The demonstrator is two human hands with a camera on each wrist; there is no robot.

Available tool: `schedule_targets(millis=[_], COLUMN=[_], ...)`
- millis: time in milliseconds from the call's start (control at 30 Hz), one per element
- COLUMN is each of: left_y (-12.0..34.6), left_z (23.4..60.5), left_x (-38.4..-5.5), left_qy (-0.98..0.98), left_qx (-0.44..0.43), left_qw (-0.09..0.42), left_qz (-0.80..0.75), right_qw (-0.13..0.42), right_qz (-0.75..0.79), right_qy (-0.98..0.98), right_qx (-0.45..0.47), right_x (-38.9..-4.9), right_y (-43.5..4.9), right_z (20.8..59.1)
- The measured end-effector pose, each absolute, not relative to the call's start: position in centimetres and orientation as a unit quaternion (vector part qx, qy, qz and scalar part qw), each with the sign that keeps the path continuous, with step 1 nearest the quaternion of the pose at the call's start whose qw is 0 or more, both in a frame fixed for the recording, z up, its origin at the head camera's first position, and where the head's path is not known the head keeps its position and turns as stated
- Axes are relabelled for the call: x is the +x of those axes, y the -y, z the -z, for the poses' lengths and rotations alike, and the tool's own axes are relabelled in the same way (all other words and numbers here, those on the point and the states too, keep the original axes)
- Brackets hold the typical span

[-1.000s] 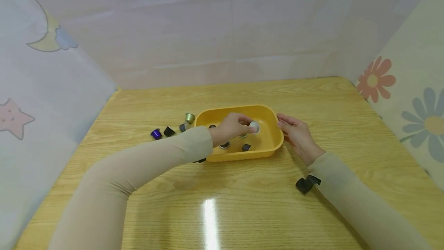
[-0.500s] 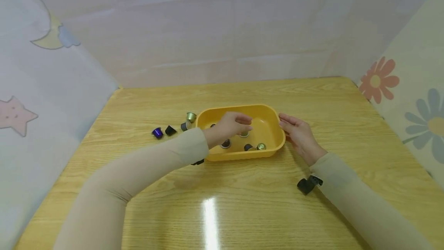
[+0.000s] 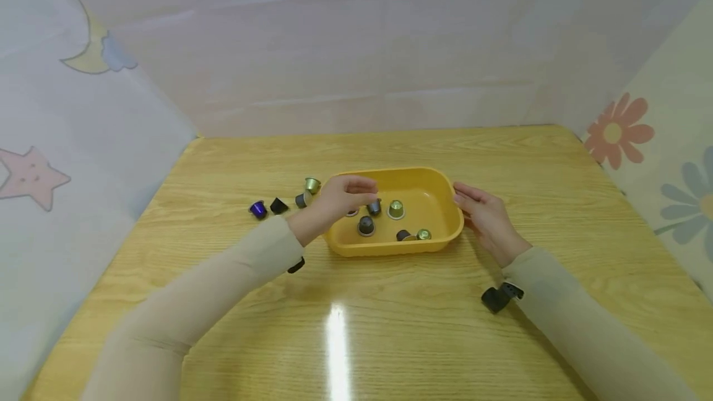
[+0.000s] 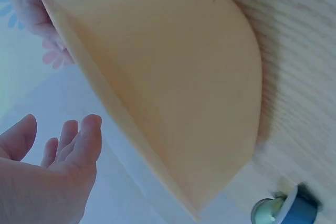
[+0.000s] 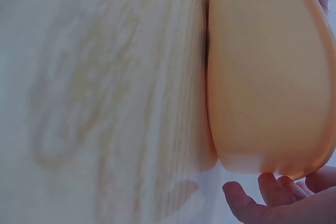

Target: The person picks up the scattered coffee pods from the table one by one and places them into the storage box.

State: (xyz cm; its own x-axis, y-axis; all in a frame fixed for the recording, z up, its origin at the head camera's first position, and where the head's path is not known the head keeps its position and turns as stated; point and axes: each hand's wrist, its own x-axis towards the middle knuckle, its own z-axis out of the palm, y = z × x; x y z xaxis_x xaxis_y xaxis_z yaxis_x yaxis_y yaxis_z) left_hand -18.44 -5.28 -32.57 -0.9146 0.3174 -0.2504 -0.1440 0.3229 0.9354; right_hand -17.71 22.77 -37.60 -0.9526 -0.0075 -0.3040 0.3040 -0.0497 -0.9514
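My left hand [image 3: 337, 200] is over the left part of a yellow plastic tub [image 3: 440, 206], its fingers extended and apart from the thumb, holding nothing. In the left wrist view the same hand [image 4: 58, 166] hangs beside the tub's rim. Inside the tub lie several coffee capsules, among them a gold-green one [image 3: 396, 208], a dark grey one [image 3: 366, 225] and a small green one [image 3: 424, 234] near the front wall. My right hand [image 3: 489, 221] rests against the tub's right end. Its fingertips touch the outer wall in the right wrist view, with the thumb by the rim.
Left of the tub, on the wooden table [image 3: 267, 327], lie a purple capsule [image 3: 259, 209], a black one [image 3: 279, 205], a grey one [image 3: 303, 199] and a green one [image 3: 312, 185]. Patterned sheets [image 3: 390, 67] stand behind and at both sides.
My left hand has let go of a capsule inside the tub and drawn back to the left, uncovering more capsules. My right hand stays at the tub's right end.
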Motion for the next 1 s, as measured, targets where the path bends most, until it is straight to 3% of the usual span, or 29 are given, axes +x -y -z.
schedule_targets(millis=[1000], left_y=[10.2], left_z=[33.2], left_x=[-17.9], left_qy=[-0.790], left_qx=[0.025], left_qw=[0.056], left_qz=[-0.610], right_qw=[0.110], right_qz=[0.713], right_qy=[-0.680], right_qx=[0.127], right_x=[-17.7], right_y=[-23.3], right_z=[37.5])
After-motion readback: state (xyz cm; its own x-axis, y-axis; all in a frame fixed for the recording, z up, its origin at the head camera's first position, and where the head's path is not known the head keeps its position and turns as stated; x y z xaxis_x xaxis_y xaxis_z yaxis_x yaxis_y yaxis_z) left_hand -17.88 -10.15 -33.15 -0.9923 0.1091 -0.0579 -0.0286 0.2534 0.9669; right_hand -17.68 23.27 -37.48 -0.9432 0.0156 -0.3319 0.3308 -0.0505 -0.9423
